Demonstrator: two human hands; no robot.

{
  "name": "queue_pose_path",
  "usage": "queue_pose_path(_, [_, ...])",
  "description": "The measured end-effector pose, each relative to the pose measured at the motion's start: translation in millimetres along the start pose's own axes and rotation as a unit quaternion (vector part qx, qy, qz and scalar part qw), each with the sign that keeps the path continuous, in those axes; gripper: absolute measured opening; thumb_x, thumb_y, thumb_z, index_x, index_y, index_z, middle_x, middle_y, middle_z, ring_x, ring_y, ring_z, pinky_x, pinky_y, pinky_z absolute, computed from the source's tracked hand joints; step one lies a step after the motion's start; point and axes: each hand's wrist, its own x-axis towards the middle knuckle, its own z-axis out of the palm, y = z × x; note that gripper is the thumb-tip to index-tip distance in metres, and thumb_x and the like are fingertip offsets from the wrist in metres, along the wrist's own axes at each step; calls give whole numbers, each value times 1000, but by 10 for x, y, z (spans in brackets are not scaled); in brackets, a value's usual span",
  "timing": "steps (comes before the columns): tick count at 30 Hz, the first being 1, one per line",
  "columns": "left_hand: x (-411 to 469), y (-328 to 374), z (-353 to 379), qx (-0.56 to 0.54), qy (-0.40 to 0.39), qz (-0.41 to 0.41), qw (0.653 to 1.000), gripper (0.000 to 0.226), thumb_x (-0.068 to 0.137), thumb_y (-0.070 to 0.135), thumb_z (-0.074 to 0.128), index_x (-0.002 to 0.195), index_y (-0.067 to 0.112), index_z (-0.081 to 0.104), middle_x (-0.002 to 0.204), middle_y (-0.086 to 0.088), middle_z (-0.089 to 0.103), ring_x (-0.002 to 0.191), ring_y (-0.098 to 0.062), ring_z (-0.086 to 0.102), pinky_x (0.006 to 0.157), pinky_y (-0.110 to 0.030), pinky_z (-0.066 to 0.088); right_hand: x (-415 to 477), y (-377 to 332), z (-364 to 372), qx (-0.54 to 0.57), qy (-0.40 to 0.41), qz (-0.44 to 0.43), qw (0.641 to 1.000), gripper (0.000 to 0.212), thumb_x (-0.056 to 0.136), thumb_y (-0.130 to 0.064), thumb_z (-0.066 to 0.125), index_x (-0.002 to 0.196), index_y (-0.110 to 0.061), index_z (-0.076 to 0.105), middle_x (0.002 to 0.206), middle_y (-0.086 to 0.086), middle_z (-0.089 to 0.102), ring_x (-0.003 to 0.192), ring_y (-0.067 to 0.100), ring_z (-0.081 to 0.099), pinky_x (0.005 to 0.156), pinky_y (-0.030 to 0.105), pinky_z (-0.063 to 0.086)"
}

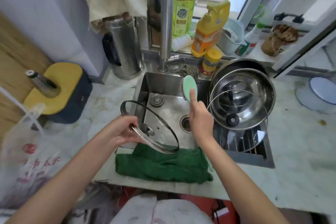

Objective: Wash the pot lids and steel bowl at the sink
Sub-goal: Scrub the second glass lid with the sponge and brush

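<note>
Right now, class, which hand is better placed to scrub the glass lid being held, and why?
The right hand: it grips the green scrubber above the sink, beside the glass lid. The left hand is busy holding that lid by its rim.

I see sink (163,107) mid-counter, faucet (166,23) at back edge. Left hand (121,131) holds lid (147,129) over sink's front-left corner; right hand (201,120) holds brush (189,87) over middle. Cloth (163,165) drapes over front edge. Steel bowl (254,92) on rack (241,143) at right side, second lid (232,120) leaning against it.
</note>
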Motion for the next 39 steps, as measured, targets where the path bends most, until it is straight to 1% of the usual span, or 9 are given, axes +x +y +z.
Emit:
queue_pose_path(3, [4,47,15,32,-7,7,999,23,86,-13,44,91,9,40,113,-16,42,91,-38,58,44,-45,55,-51,65,59,-121,-271,15,955,46,96,-7,41,139,-22,48,108,6,64,95,29,64,76,35,48])
queue_pose_path(7, [60,84,1,44,-12,20,999,28,83,-15,46,94,11,41,112,-16,45,99,-40,56,57,-54,58,-163,92,36,8,-13,95,995,62,96,-3,42,151,-29,26,86,7,54,69,27,56,54,34,39])
queue_pose_path(11, [22,140,86,67,-9,30,997,29,84,-14,45,98,11,43,109,-16,47,101,-40,56,58,-53,58,-162,187,-132,-98,-255,27,962,61,92,-1,40,144,-33,40,116,7,63,99,28,62,76,35,47])
queue_pose_path(14, [-65,113,252,64,0,55,996,30,86,-14,41,91,16,42,103,-18,49,96,-43,57,57,-51,58,-342,395,-275,89,-79,63,991,43,99,-12,39,139,-27,38,96,3,67,79,26,64,64,37,48])
queue_pose_path(17, [-166,-60,567,110,22,115,987,37,84,-13,41,109,14,43,102,-20,55,88,-43,61,56,-48,59,-490,799,-429,301,129,160,931,24,102,-18,37,124,-9,38,88,-2,63,65,14,59,55,33,43])
queue_pose_path(20, [-253,-220,876,98,1,155,983,60,85,-13,42,130,27,36,113,-7,62,79,-36,67,55,-42,57,-501,1473,-578,316,254,295,865,24,101,-16,42,119,-1,45,111,14,57,89,26,57,73,31,41])
queue_pose_path(25, [-430,-262,1246,22,-18,150,988,69,83,-10,44,143,22,32,128,-14,58,66,-33,71,48,-39,57,-425,2629,-729,207,134,489,836,25,95,-8,47,113,7,56,118,26,59,110,41,55,85,40,43])
queue_pose_path(34, [-550,-512,1770,-2,21,171,985,71,82,-11,41,143,24,33,129,-16,59,60,-31,71,42,-32,52,-208,3356,-578,206,1,442,873,26,91,-10,56,114,2,56,119,23,60,108,39,57,80,36,44])
queue_pose_path(39, [-658,-571,1799,-11,37,179,983,72,80,-16,26,141,21,37,120,-16,62,49,-26,68,37,-28,49,-28,3083,-795,187,176,357,898,44,89,-9,54,132,-1,46,131,19,44,111,36,50,88,44,45])
